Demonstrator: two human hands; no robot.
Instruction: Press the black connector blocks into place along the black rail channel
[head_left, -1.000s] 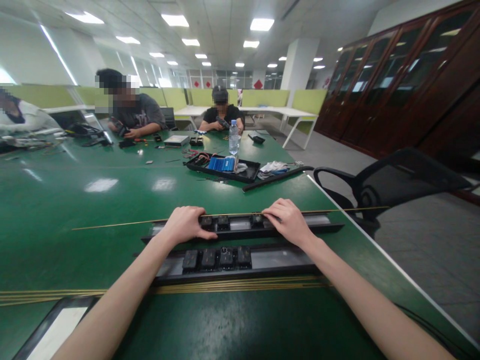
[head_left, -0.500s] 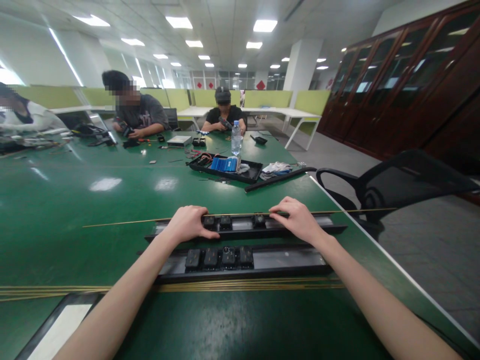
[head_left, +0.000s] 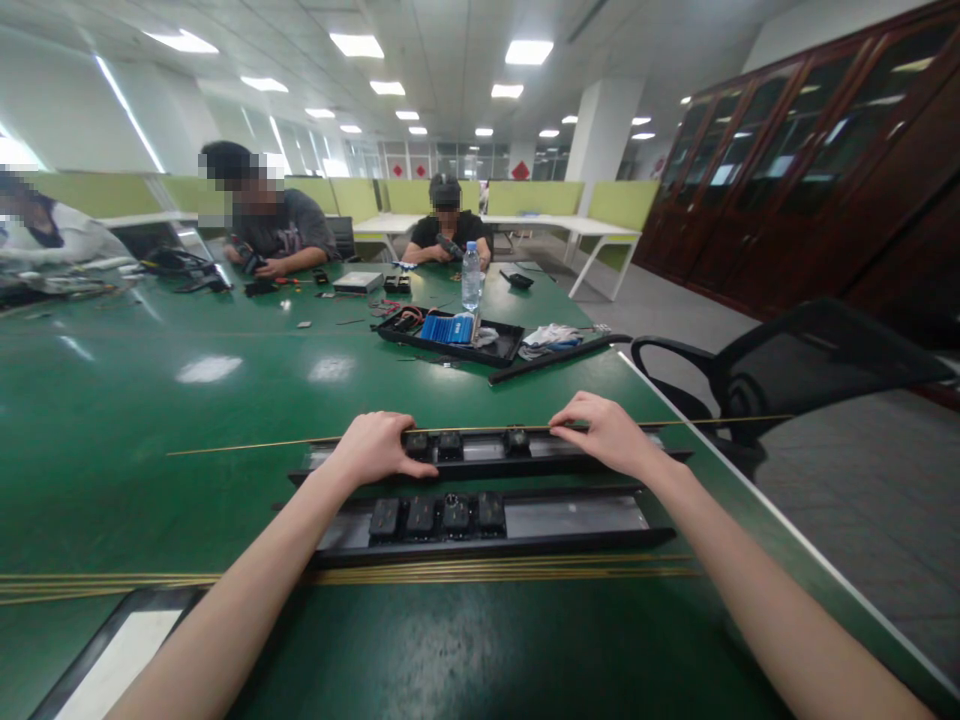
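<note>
My left hand (head_left: 382, 447) grips the left part of the far black channel (head_left: 480, 467), thumb on its near side. Black square modules (head_left: 517, 441) sit inside that channel. A thin brass rod (head_left: 247, 447) runs along the channel's far edge and sticks out past both ends. My right hand (head_left: 589, 430) pinches the rod right of the modules, thumb and index finger together. Nearer to me lies a second black channel (head_left: 574, 513) with several black modules (head_left: 421, 515) in its left half.
Several brass rods (head_left: 450, 572) lie across the green table (head_left: 480, 650). A dark framed panel (head_left: 120, 650) is at lower left. Beyond are a black tray (head_left: 502, 347), a bottle (head_left: 470, 278) and gloves (head_left: 553, 340). A chair (head_left: 817, 360) stands right; people sit opposite.
My right hand has slid a little to the right along the rod. My left hand has stayed in place on the far channel.
</note>
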